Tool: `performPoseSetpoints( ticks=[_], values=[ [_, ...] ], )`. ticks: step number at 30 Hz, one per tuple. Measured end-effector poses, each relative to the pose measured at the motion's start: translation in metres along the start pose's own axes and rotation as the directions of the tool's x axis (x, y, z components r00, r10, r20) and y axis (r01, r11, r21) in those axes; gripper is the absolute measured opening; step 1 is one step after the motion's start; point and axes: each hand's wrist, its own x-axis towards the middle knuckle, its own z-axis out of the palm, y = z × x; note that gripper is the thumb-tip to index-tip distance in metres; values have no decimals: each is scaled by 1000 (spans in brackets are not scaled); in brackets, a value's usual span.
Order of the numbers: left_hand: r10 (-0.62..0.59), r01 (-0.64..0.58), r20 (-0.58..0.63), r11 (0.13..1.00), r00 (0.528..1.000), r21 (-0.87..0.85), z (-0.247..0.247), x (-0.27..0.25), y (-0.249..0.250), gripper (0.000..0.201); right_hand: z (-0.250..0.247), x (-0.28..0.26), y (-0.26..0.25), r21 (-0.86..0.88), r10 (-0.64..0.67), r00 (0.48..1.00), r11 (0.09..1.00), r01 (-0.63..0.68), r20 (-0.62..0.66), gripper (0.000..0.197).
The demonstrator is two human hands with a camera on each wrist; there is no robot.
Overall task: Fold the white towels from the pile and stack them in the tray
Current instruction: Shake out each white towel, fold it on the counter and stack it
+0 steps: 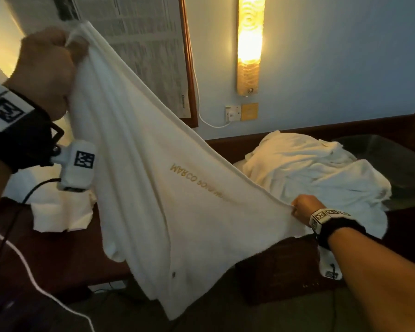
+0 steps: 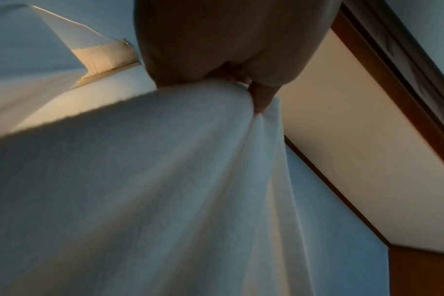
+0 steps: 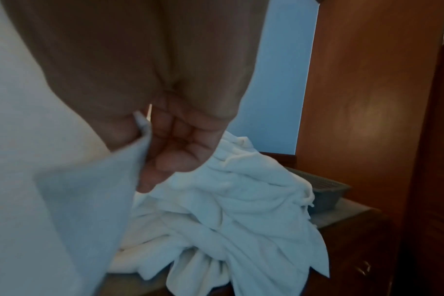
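A white towel (image 1: 153, 183) with gold lettering hangs stretched in the air between my two hands. My left hand (image 1: 46, 65) is raised at the upper left and grips one bunched corner of the towel (image 2: 165, 180). My right hand (image 1: 302, 208) is lower at the right and pinches the opposite corner of the towel (image 3: 64, 200). Behind it a pile of crumpled white towels (image 1: 309, 171) lies on the dark wooden counter (image 1: 285, 267). The grey tray (image 3: 327, 192) sits behind the pile (image 3: 228, 210), half hidden by it.
White folded cloth (image 1: 58, 212) lies on the counter at the left, under my left arm. A lit wall lamp (image 1: 249, 44), a framed board (image 1: 149, 56) and a socket with a white cable (image 1: 233, 113) are on the blue wall. A wooden cabinet (image 3: 368, 100) stands at the right.
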Motion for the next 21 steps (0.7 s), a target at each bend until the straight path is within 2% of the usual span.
performPoseSetpoints(
  ticks=[1,2,3,5,7,9,11,12,15,18,21],
  values=[
    [20,-19,81,1000,997,-14,13,-46,55,27,-8,-3,-7,1,-29,999,1000,29,-18,20],
    [-5,11,150,999,989,-36,26,-64,74,22,-19,-9,-21,16,-72,996,997,72,-49,21],
    [35,-23,201,998,979,-62,38,-75,81,20,-33,-15,-38,41,-134,986,989,139,-97,22],
    [93,-80,251,995,963,-64,63,-97,93,24,-63,-33,-78,174,-274,928,931,321,-252,20],
    [64,-36,315,995,947,-95,85,-106,95,27,-95,-57,-120,282,-386,799,790,545,-461,16],
    [105,-66,360,991,927,-117,100,-118,103,26,-125,-86,-157,323,-422,662,631,705,-620,16],
    [129,-69,390,984,912,-163,111,-127,109,21,-148,-111,-182,378,-415,585,481,791,-697,16],
    [140,-66,397,979,907,-193,115,-129,112,18,-157,-119,-190,417,-404,581,425,803,-707,15],
    [142,-38,396,966,907,-257,119,-130,125,19,-173,-132,-196,574,-372,659,324,752,-654,17],
    [138,-32,392,964,910,-266,124,-129,137,18,-176,-133,-192,668,-400,729,309,678,-555,17],
    [106,-13,359,967,927,-253,130,-125,145,19,-166,-127,-178,789,-465,782,245,564,-414,14]
  ],
)
